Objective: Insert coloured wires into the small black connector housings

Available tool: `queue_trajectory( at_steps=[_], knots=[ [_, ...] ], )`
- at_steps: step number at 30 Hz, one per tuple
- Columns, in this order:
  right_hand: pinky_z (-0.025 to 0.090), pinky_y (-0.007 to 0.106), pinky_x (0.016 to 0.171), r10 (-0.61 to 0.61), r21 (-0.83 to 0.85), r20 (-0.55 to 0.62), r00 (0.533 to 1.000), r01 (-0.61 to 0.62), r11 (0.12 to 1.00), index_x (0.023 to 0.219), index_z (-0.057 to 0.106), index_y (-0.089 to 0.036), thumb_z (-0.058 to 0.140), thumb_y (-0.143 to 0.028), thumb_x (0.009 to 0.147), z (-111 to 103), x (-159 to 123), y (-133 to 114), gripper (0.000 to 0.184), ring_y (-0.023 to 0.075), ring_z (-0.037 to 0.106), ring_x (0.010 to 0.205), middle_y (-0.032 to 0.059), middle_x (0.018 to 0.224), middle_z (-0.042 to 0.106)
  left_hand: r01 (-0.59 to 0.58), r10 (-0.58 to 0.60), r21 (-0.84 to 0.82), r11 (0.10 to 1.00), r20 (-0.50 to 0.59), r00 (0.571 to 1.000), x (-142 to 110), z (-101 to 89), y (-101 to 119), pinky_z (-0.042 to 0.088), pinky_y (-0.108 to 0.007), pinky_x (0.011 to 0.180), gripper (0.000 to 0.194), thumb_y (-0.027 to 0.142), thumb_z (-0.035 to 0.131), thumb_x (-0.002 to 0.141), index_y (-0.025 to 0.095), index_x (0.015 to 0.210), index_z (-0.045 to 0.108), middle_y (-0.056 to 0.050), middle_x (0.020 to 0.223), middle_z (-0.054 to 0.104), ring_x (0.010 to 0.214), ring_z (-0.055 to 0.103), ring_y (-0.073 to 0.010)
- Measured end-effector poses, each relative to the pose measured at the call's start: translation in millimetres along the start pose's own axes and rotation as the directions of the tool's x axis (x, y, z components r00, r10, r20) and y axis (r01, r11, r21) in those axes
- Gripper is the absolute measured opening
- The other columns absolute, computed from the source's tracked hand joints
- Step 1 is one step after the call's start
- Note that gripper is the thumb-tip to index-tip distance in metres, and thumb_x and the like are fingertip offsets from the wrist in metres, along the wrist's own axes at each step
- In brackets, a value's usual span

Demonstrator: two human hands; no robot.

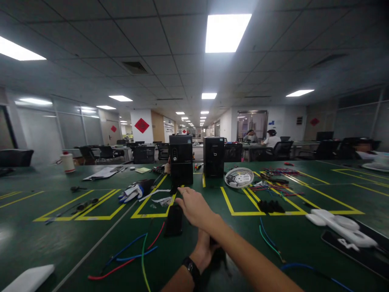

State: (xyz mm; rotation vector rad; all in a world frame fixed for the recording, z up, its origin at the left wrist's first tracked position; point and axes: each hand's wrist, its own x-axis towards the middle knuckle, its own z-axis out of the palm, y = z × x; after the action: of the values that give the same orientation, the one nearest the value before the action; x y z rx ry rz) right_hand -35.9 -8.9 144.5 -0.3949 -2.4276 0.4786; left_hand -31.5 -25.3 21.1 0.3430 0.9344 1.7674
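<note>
Just beside the hands (196, 207), black slab (173, 222) (lying flat), green table (100, 243)

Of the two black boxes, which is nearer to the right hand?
The left box: it stands just beyond the right hand; the right box, with a white logo, stands farther away.

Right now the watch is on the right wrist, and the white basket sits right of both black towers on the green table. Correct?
No: the head view shows the watch on the left hand side, not the right. The white basket does sit right of both black towers on the green table.
</note>
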Motion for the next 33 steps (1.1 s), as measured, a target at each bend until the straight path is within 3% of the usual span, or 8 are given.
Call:
queue_trajectory(
  at_steps=[5,9,13,18,21,26,29,33],
  knots=[
    [0.034,0.034,0.103,0.018,0.056,0.225,0.974,-0.031,0.998,0.128,0.051,-0.017,0.063,-0.029,0.079,-41.2,-81.7,62.7,0.051,0.0222,0.046,0.121,0.0102,0.129,0.053,0.027,-0.027,-0.013,1.000,-0.002,1.000,10.8,-1.1,0.1,0.049,-0.036,0.064,0.054,0.063,0.042,0.080,0.021,0.113,0.051,-0.011,0.100,0.064,0.084,0.063,-0.0250],
    [0.041,0.032,0.092,0.065,0.081,0.300,0.952,-0.093,0.992,0.117,0.060,-0.020,0.067,-0.026,0.073,-52.0,-109.0,88.2,0.044,0.0219,0.056,0.105,0.0070,0.115,0.062,0.058,-0.055,0.043,0.997,-0.076,0.996,8.1,4.6,1.2,0.050,-0.032,0.059,0.058,0.065,0.036,0.083,0.024,0.123,0.039,-0.009,0.098,0.063,0.071,0.066,-0.0202],
    [0.039,0.031,0.093,0.190,-0.070,0.194,0.962,-0.180,0.981,0.117,0.061,-0.016,0.065,-0.031,0.076,-52.1,-99.6,126.2,0.044,0.0227,0.057,0.106,0.0097,0.114,0.063,-0.003,-0.033,0.299,0.954,0.115,0.993,-2.5,9.8,-3.8,0.048,-0.032,0.051,0.072,0.072,0.024,0.081,0.021,0.132,0.021,-0.005,0.071,0.065,0.046,0.062,-0.0193],
    [0.040,0.032,0.092,0.297,-0.229,0.234,0.926,-0.245,0.942,0.117,0.062,-0.009,0.064,-0.026,0.076,-42.3,-77.2,173.4,0.044,0.0264,0.058,0.106,0.0156,0.113,0.064,-0.273,0.092,0.696,0.664,0.286,0.954,-16.1,12.5,-12.8,0.030,-0.022,0.038,0.055,0.066,0.033,0.082,0.020,0.107,0.048,0.007,0.041,0.045,0.030,0.041,-0.0130],
    [0.042,0.030,0.090,0.275,-0.223,0.271,0.923,-0.218,0.950,0.117,0.061,-0.010,0.061,-0.025,0.079,-27.6,-68.0,181.2,0.041,0.0245,0.059,0.105,0.0150,0.113,0.065,-0.359,0.095,0.717,0.597,0.382,0.919,-19.0,12.8,-12.4,0.031,-0.023,0.045,0.040,0.057,0.040,0.083,0.020,0.085,0.056,0.005,0.044,0.044,0.038,0.042,-0.0121],
    [0.035,0.029,0.101,0.242,-0.239,0.283,0.928,-0.177,0.955,0.133,0.047,-0.010,0.061,-0.029,0.082,-12.1,-61.6,177.2,0.056,0.0228,0.047,0.122,0.0154,0.132,0.052,-0.398,0.088,0.703,0.589,0.434,0.897,-19.8,13.1,-9.5,0.030,-0.023,0.048,0.037,0.053,0.040,0.085,0.020,0.075,0.054,0.005,0.047,0.042,0.045,0.040,-0.0125],
    [0.033,0.033,0.104,0.305,-0.298,0.231,0.924,-0.232,0.926,0.135,0.045,-0.015,0.059,-0.034,0.085,-22.9,-64.6,182.5,0.055,0.0233,0.043,0.125,0.0143,0.137,0.047,-0.400,0.085,0.680,0.614,0.446,0.891,-19.1,12.4,-12.3,0.029,-0.023,0.048,0.038,0.054,0.039,0.085,0.020,0.072,0.053,0.005,0.048,0.040,0.046,0.038,-0.0124],
    [0.046,0.043,0.091,0.467,-0.404,0.077,0.881,-0.401,0.822,0.122,0.052,-0.015,0.052,-0.034,0.091,-57.4,-77.6,196.9,0.036,0.0232,0.055,0.108,0.0121,0.125,0.053,-0.434,0.097,0.663,0.610,0.481,0.871,-15.7,10.9,-16.2,0.029,-0.024,0.049,0.041,0.055,0.038,0.086,0.020,0.072,0.052,0.005,0.050,0.039,0.048,0.038,-0.0123]
  ],
)
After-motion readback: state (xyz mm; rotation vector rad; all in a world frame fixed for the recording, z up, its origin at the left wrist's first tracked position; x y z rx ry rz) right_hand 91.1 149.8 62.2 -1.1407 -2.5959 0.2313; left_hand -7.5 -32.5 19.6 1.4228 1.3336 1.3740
